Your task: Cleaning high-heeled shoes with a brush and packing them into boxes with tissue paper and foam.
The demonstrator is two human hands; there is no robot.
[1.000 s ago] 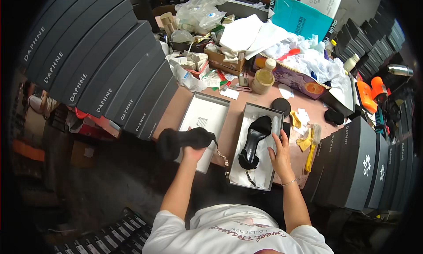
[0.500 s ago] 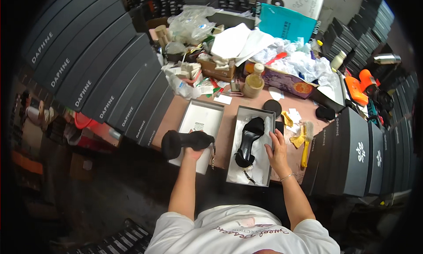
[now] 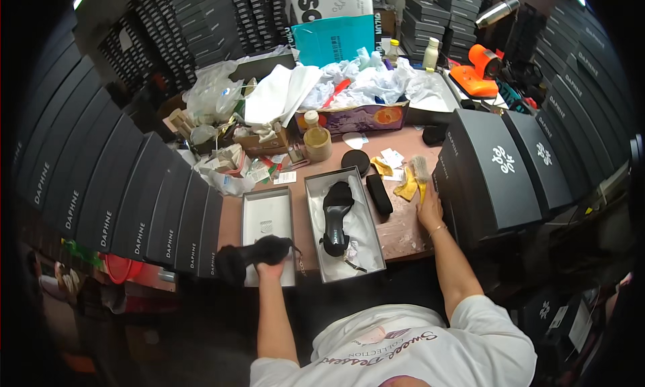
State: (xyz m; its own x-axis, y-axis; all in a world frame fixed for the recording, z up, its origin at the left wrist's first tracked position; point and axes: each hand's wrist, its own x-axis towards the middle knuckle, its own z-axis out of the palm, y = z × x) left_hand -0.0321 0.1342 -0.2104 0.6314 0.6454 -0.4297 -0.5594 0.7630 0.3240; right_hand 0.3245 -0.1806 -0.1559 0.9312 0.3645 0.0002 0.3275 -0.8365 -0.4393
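Observation:
My left hand [image 3: 270,269] grips a black high-heeled shoe [image 3: 250,256] at the table's near edge, over the front of an empty grey box lid [image 3: 267,212]. To its right lies an open grey shoebox [image 3: 313,205] with white paper and a second black heeled shoe [image 3: 335,216] inside. My right hand [image 3: 428,211] rests on the table at the right, beside a yellow-handled brush [image 3: 420,174] and yellow cloth [image 3: 406,187], up against a stack of black shoeboxes [image 3: 487,172].
Rows of black shoeboxes [image 3: 127,205] stand along the left and right. A black oblong case [image 3: 379,194], a round black lid [image 3: 355,162], a jar [image 3: 316,144], paper and plastic clutter [image 3: 282,98], a teal bag [image 3: 334,39] and an orange tool [image 3: 474,78] fill the back.
My right hand left the shoe in the box and moved right to the brush and yellow cloth. My left hand still holds the other shoe. The view has shifted.

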